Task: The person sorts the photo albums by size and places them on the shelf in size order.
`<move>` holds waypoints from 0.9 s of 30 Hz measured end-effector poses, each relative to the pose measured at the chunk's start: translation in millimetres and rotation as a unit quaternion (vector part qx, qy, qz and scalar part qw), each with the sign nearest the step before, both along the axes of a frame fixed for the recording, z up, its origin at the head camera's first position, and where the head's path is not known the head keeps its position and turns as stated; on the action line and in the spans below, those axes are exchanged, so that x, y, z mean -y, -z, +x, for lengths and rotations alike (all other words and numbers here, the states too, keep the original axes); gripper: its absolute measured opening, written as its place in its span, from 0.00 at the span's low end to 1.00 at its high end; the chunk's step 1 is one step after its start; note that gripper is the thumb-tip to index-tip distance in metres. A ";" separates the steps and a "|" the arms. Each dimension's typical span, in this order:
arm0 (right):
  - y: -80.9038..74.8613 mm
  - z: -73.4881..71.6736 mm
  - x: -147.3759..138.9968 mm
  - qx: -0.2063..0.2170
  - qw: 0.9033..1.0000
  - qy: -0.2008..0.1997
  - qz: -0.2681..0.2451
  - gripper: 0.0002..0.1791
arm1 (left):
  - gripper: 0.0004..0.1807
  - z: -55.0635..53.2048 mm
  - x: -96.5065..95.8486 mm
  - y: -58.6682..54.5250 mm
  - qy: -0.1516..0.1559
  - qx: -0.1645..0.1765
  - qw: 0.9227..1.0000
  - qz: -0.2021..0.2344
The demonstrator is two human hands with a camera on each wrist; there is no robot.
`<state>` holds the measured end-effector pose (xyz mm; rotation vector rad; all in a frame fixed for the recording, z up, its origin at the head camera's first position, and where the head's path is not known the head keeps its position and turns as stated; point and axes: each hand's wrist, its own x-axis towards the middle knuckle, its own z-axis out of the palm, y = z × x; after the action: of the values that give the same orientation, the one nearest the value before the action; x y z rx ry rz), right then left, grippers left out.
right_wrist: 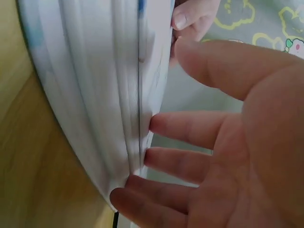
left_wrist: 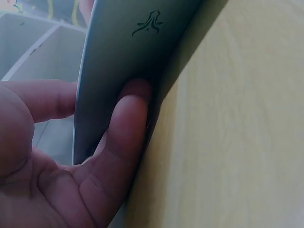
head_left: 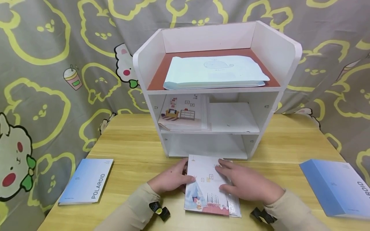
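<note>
A white shelf unit (head_left: 276, 51) is taken as the reference point; it is set on a wood-grained counter (head_left: 133, 141). A stack of illustrated booklets (head_left: 206, 192) is located directly in front of the shelf unit, near its bottom opening; whether the two are in contact cannot be told. On the top cover, a tent scene is printed, and a lower booklet is partly exposed along the right edge.

The hands are held apart, one at each side of the stack. The left edge is pinched by the left hand (head_left: 170, 178), the thumb being laid on the cover and fingers tucked beneath. The right side is touched by the fingertips of the right hand (head_left: 245, 181), whose fingers are extended and not wrapped around anything. A black band (head_left: 160, 211) is worn at the left wrist.

On the shelf unit's top level, a whale-printed package (head_left: 214, 72) is laid flat. On its middle level, further booklets (head_left: 183, 112) are placed toward the left. A thin blue book (head_left: 86, 181) marked POLAROID is positioned front-left of the shelf unit; a thicker blue box-like item (head_left: 338, 189) is positioned front-right. Behind the unit, a patterned curtain (head_left: 95, 73) is hung.
</note>
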<state>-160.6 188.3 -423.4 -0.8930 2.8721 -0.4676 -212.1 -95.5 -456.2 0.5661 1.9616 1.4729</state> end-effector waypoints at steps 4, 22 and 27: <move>-0.4 0.5 1.5 0.021 1.000 -0.001 -0.002 0.38 | 0.33 0.0 0.7 -1.4 -0.004 -0.016 1.000 -0.017; -0.2 -1.3 -3.0 0.068 0.995 0.057 -0.045 0.41 | 0.35 6.4 -3.1 -3.9 0.007 0.085 0.994 0.072; 1.2 -0.3 -8.9 0.092 0.989 0.077 -0.083 0.41 | 0.35 14.9 -7.7 -1.6 0.055 0.163 0.977 0.129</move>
<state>-160.9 197.2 -424.6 -0.6134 2.7743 -0.7699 -197.3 -87.8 -454.6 0.4970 1.4786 1.6455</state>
